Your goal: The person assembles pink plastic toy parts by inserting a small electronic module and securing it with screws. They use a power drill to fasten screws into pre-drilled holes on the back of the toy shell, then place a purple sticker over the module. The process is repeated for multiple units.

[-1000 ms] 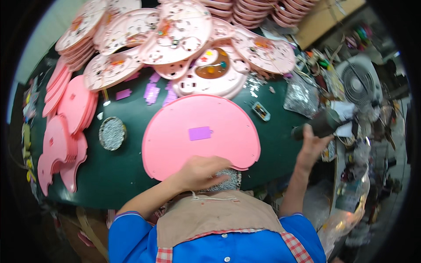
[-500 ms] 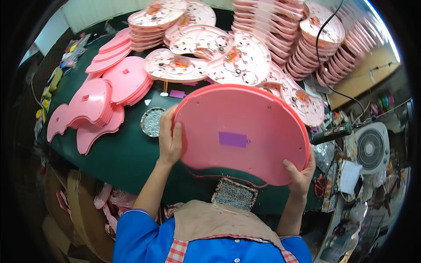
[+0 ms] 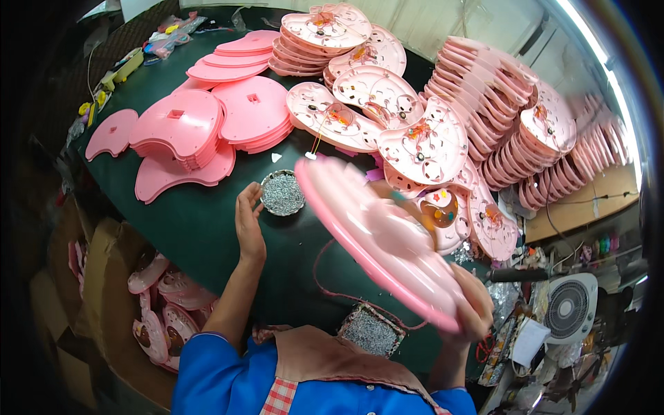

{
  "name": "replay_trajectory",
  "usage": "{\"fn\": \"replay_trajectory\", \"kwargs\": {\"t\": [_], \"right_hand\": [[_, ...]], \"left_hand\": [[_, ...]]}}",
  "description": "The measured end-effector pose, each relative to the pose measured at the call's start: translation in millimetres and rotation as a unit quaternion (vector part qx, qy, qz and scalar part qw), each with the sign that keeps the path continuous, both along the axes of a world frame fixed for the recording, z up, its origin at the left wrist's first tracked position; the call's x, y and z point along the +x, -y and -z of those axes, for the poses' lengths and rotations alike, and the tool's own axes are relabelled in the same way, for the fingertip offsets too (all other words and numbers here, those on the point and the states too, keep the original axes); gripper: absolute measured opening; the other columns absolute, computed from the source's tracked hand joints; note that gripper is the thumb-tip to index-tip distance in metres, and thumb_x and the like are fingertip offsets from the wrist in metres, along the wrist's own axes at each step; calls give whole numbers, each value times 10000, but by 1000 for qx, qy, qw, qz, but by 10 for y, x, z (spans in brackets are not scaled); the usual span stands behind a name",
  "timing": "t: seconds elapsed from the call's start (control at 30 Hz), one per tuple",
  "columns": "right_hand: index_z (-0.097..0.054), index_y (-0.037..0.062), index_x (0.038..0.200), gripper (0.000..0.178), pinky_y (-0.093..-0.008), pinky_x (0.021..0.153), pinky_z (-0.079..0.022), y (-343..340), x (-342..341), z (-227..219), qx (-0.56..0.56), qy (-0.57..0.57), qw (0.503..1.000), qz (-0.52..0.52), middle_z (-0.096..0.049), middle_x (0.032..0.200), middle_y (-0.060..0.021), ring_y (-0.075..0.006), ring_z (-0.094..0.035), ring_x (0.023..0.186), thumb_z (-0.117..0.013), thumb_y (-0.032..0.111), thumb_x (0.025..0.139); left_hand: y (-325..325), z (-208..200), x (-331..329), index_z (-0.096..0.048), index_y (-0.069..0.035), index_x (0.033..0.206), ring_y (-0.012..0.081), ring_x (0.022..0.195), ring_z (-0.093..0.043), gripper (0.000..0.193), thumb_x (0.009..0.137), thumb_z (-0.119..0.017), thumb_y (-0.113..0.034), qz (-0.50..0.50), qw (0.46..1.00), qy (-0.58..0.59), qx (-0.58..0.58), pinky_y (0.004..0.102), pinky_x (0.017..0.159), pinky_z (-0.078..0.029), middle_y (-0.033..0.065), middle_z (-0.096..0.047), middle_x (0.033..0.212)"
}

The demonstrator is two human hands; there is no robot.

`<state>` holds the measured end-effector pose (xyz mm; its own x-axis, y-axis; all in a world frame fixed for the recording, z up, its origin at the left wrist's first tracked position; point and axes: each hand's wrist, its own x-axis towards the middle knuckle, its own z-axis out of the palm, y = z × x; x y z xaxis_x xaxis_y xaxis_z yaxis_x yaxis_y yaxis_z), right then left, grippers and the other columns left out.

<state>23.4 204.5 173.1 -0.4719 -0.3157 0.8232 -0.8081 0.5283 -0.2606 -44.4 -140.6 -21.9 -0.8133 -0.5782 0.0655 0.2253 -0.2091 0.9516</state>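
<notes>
- The glossy pink curved plastic shell (image 3: 377,238) is held tilted above the dark green surface (image 3: 290,266), near its front edge.
- The shell's lower end is grasped by the fingers of the right hand (image 3: 474,304).
- The left hand (image 3: 250,220) is held apart from the shell, fingers released, beside a round bowl (image 3: 281,214) of small silver metal parts (image 3: 282,193).

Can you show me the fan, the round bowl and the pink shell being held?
Fan (image 3: 570,308), head view: middle of its grille.
Round bowl (image 3: 282,214), head view: its near rim.
Pink shell (image 3: 384,238), head view: its blurred middle.
</notes>
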Motion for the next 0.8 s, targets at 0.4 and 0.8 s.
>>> {"fn": "replay_trajectory", "kwargs": {"t": [0.4,0.8], "right_hand": [[-698,59,1150,323,-462,856,-614,-421,244,311,-104,56,990,74,-717,1118,-252,-373,-729,1007,-807,112,850],[-606,19,1301,483,-350,911,-569,-675,335,745,-511,170,840,67,-684,1198,-105,-211,-680,1050,-741,-72,845]], "left_hand": [[-464,-536,-247,-257,-1,1610,308,1568,-221,897,1050,-265,-701,143,928,-66,338,457,1275,-107,217,-287,1663],[-70,-623,-373,-330,10,1575,328,1577,-194,861,1065,-210,-673,68,990,-63,104,511,1274,-41,216,-321,1646]]}}
